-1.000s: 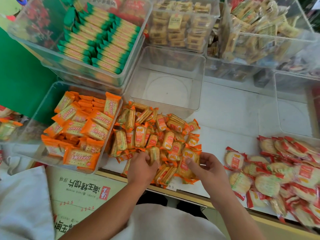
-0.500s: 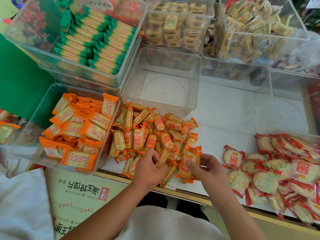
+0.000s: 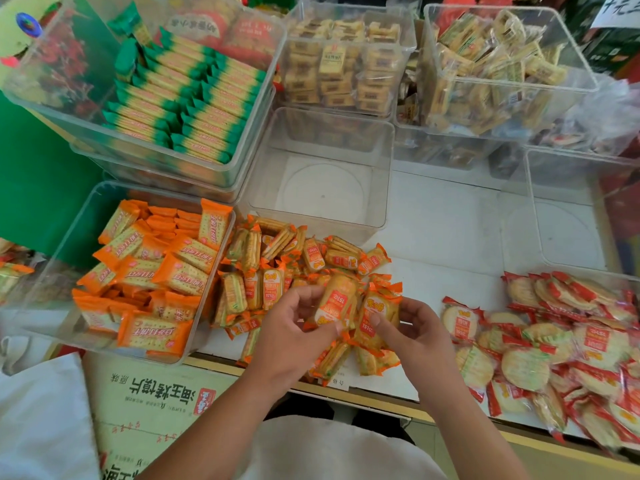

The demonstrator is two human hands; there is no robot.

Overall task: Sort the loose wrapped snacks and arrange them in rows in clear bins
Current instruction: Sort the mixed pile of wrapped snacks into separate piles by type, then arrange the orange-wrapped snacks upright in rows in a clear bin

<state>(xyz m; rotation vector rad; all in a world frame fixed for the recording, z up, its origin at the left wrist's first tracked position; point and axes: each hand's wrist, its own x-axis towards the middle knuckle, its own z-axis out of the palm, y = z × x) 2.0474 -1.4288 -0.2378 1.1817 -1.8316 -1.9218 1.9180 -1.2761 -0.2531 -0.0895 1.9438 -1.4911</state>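
A heap of small orange-wrapped cracker packs [image 3: 277,268] lies loose on the white counter in front of an empty clear bin [image 3: 322,174]. My left hand [image 3: 294,334] pinches one orange pack [image 3: 337,299] lifted above the heap. Beside it, my right hand [image 3: 412,330] grips another orange pack [image 3: 375,317], the two packs nearly touching. A second loose heap, red-wrapped round rice crackers [image 3: 554,344], lies at the right.
A clear bin of larger orange cracker packs [image 3: 152,271] stands at the left. Behind it, green packs [image 3: 183,95] are stacked in rows in a bin. Further bins of yellow snacks [image 3: 346,64] line the back. Another empty clear bin [image 3: 568,209] stands at the right.
Both hands have risen from the heap. My left hand has picked up one orange pack and brought it next to the pack in my right hand.
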